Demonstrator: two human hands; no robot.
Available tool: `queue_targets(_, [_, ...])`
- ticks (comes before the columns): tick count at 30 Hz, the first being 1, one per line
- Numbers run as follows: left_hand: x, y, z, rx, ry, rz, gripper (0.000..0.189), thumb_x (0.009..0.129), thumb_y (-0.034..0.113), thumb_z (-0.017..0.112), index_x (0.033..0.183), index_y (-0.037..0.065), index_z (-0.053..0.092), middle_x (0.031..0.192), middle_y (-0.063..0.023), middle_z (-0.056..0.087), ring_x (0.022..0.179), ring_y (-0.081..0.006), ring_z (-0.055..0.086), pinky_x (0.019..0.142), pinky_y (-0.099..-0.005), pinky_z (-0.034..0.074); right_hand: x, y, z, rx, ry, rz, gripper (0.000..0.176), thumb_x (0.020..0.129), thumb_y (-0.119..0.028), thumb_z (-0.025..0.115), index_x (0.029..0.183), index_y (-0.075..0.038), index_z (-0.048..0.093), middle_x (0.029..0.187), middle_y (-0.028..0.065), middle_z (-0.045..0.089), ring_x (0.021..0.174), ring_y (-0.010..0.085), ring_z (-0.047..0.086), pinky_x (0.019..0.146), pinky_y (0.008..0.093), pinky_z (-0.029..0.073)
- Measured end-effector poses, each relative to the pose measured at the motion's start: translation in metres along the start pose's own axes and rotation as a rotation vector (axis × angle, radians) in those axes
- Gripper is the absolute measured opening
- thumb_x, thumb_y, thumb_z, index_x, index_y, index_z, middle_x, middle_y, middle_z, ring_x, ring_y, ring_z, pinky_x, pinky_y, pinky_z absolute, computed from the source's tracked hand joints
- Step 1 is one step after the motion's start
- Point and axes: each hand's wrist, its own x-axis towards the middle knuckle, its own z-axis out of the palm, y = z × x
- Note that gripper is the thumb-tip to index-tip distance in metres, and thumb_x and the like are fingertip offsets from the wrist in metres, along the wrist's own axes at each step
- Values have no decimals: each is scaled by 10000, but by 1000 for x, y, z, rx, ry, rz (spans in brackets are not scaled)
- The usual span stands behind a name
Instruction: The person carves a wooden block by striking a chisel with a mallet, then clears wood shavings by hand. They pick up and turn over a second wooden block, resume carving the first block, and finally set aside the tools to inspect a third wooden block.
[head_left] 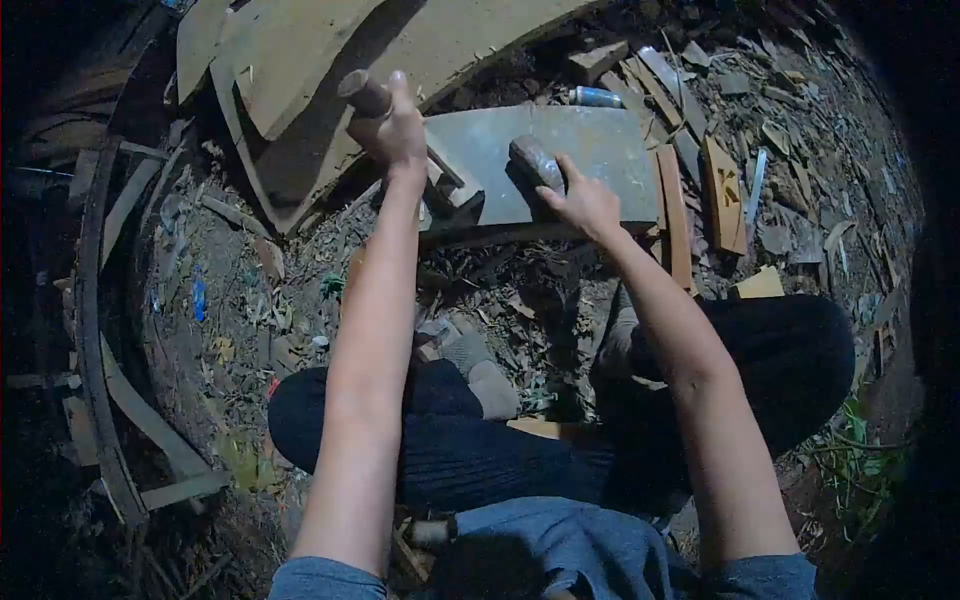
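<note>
The left hand (395,135) is clenched around a wooden handle (362,93); the right hand (588,205) grasps a dark rounded piece (535,160) (its material is unclear) on the grey slab (610,150).

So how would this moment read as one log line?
left hand: shut on wooden handle | right hand: shut on grey block | grey block on flat slab

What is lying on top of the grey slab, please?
A dark oblong piece rests on the grey slab, held by the right hand. The left hand holds a wooden handle by its left edge; the handle's lower end is covered.
</note>
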Motion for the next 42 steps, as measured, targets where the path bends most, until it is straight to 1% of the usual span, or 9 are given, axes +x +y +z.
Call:
queue_targets(12, [4, -10, 0, -44, -80, 132, 271, 759, 199, 714, 633, 7, 569, 604, -87, 619, 601, -198, 634, 564, -368, 465, 39, 10, 16, 260, 118, 23, 752, 767, -593, 587, 1364, -163, 435, 1110, 211, 643, 960, 382, 645, 805, 460, 513])
queue_targets(16, [1, -5, -8, 17, -45, 73, 276, 767, 205, 711, 636, 8, 569, 606, -100, 617, 580, -215, 622, 553, -370, 460, 48, -84, -107, 835, 82, -242, 748, 749, -594, 633, 1274, -72, 529, 952, 170, 682, 822, 266, 675, 747, 378, 516])
queue_targets(20, [7, -13, -2, 98, -72, 72, 292, 775, 205, 710, 622, 6, 561, 605, -111, 617, 585, -225, 625, 567, -375, 463, 6, -175, -200, 859, 580, -965, 522, 884, -310, 607, 1307, -44, 457, 1023, 214, 642, 920, 285, 649, 782, 364, 508])
queue_targets(23, [1, -11, -1, 44, -70, 103, 306, 776, 228, 708, 632, -1, 565, 619, -118, 627, 611, -234, 637, 600, -392, 473, 5, -191, -195, 99, 465, -813, 461, 846, -434, 647, 1115, -62, 607, 873, 168, 658, 713, 283, 644, 657, 392, 513])
queue_targets(29, [-2, -10, -5, 171, -112, -35, 318, 783, 276, 661, 730, -34, 613, 766, -183, 687, 716, -269, 677, 657, -407, 489, -19, -213, -232, 90, 343, -830, 501, 853, -398, 566, 1262, -116, 500, 971, 232, 649, 888, 414, 623, 752, 479, 510])
queue_targets(33, [-15, 11, -10, 293, 26, 52, 387, 753, 344, 698, 765, -35, 619, 761, -184, 676, 704, -290, 667, 666, -400, 495, 6, -203, -194, -196, 423, -881, 581, 820, -535, 584, 1266, -164, 555, 983, 167, 685, 860, 313, 678, 756, 418, 532])
queue_targets(37, [0, -22, -12, -154, -85, 212, 288, 823, 253, 658, 794, -32, 625, 782, -204, 667, 697, -336, 636, 652, -418, 483, -4, -192, -200, -155, 162, -622, 685, 798, -555, 595, 1349, -166, 473, 1111, 160, 659, 990, 332, 648, 854, 416, 520])
queue_targets(41, [1, -22, -25, 106, -91, 158, 284, 820, 264, 710, 774, -3, 626, 756, -115, 667, 692, -221, 634, 650, -360, 469, 20, -151, -148, 283, 123, -436, 740, 773, -657, 549, 1343, -194, 457, 1039, 175, 673, 994, 350, 642, 834, 455, 506])
queue_targets(42, [-12, 3, -17, -49, 67, 168, 322, 801, 307, 729, 751, 4, 633, 764, -104, 676, 686, -203, 631, 630, -368, 470, 34, -132, -124, 262, 162, -424, 785, 760, -668, 557, 1338, -146, 460, 934, 173, 691, 830, 317, 687, 737, 422, 533])
